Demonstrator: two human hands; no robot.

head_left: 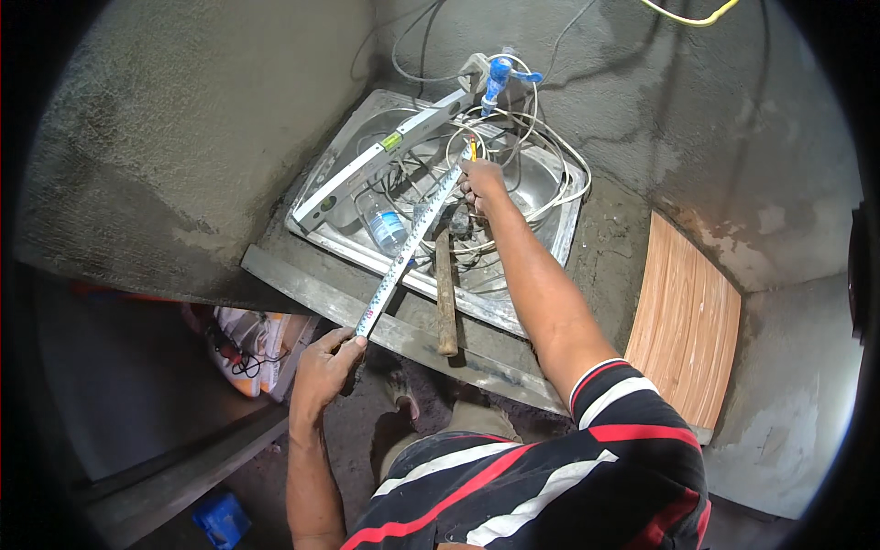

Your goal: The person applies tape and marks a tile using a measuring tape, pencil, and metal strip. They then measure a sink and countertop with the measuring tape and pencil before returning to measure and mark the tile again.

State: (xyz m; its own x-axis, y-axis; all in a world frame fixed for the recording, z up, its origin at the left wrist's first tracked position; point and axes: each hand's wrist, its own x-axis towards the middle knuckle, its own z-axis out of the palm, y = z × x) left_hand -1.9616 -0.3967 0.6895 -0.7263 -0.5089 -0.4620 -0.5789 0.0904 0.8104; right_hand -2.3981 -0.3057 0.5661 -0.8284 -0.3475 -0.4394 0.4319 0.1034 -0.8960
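Note:
A white measuring tape (410, 243) with dark markings stretches diagonally over a steel sink (495, 312). My left hand (328, 367) pinches its near end at the front edge of the counter. At the far end, over the sink, my right hand (483, 183) is closed around the tape, and a thin yellow pencil-like stick (474, 149) pokes up from its fingers. Between my arms a hammer (445, 302) lies with its wooden handle toward me and its head in the sink. A spirit level (367, 165) rests across the sink's left side.
Loops of white cable (564, 151) and a clear bottle (387, 229) lie in the sink. A blue tap (496, 84) stands behind it. Wood-patterned tiles (683, 321) lean at the right. Below left are a sack (261, 353) and a blue object (222, 520).

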